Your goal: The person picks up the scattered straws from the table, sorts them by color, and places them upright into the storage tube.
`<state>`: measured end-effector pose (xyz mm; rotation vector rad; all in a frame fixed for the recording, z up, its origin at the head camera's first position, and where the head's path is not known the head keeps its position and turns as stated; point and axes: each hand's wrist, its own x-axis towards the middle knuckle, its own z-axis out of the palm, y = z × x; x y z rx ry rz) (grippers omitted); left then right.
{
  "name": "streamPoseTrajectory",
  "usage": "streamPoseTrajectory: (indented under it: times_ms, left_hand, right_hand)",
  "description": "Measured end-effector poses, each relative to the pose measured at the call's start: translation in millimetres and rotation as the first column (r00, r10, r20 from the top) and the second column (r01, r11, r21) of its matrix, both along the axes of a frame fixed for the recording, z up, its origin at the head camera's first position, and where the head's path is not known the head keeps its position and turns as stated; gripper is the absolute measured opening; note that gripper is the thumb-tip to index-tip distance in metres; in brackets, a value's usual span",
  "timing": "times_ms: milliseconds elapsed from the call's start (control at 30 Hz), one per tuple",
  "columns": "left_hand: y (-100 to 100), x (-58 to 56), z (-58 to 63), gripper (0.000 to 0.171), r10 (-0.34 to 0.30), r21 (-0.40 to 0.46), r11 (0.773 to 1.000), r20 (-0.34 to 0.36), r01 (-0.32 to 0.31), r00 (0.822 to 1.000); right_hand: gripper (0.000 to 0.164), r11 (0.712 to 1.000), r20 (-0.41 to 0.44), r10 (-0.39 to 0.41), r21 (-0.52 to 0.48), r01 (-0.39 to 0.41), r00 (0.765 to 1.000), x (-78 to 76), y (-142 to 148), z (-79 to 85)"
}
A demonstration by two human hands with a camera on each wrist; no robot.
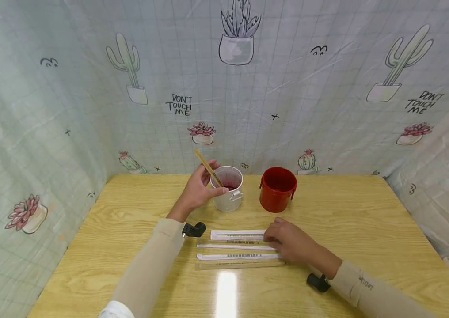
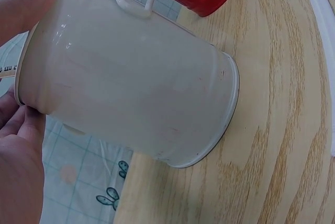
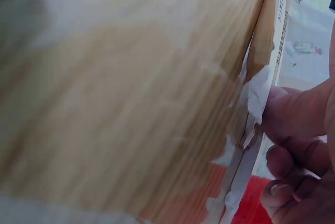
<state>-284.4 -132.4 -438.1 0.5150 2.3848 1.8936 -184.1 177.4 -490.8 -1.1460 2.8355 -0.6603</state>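
Note:
My left hand (image 1: 200, 187) holds the rim of a small white metal bucket (image 1: 226, 204), thumb on the near side and fingers round the far side. Leaning out of that bucket is a tan straw in printed wrapping (image 1: 207, 167). Several straws in white or tan paper sleeves lie side by side on the table, among them a white-wrapped straw (image 1: 232, 256) and a tan-wrapped straw (image 1: 240, 266). At their right ends my right hand (image 1: 290, 240) pinches a paper-wrapped straw (image 3: 259, 96) between thumb and fingers. Its fingertips are partly hidden in the head view.
A red metal bucket (image 1: 278, 192) stands to the right of the white one. The wooden table (image 1: 367, 221) backs onto a hanging cloth (image 1: 272, 88) printed with cacti. Black cameras are strapped to both wrists.

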Motion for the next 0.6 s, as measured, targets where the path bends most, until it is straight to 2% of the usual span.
streamPoseTrajectory:
  times_ms: [133,233,367,467,600]
  left_hand:
    - [0.3,-0.6,-1.7,0.096,-0.002,0.01,1.0,-0.003,0.002,1.0]
    - [0.0,-0.6,-1.5,0.096,-0.001,0.009,1.0,-0.002,0.001,1.0]
    - [-0.1,0.3,-2.0,0.096,-0.002,0.006,1.0,0.002,0.002,1.0]
    - [-0.3,0.2,-1.5,0.094,-0.004,0.011,1.0,-0.002,0.004,1.0]
    - [-1.1,0.5,-1.2,0.094,-0.005,0.014,1.0,-0.001,0.005,1.0]
  right_hand:
    - [0.021,0.994,-0.05,0.005,0.105,0.0,0.999,2.1,-4.1,1.3]
    - [0.028,0.981,-0.089,0.016,0.194,0.001,0.996,2.2,-6.0,1.4]
    - [0.032,0.964,-0.12,0.044,0.264,-0.011,0.992,3.0,-5.5,1.0]
    - [0.03,0.963,-0.155,0.057,0.268,-0.013,0.986,3.4,-3.7,1.3]
    - [0.026,0.976,-0.193,0.059,0.216,-0.016,0.979,3.2,-0.8,1.7]
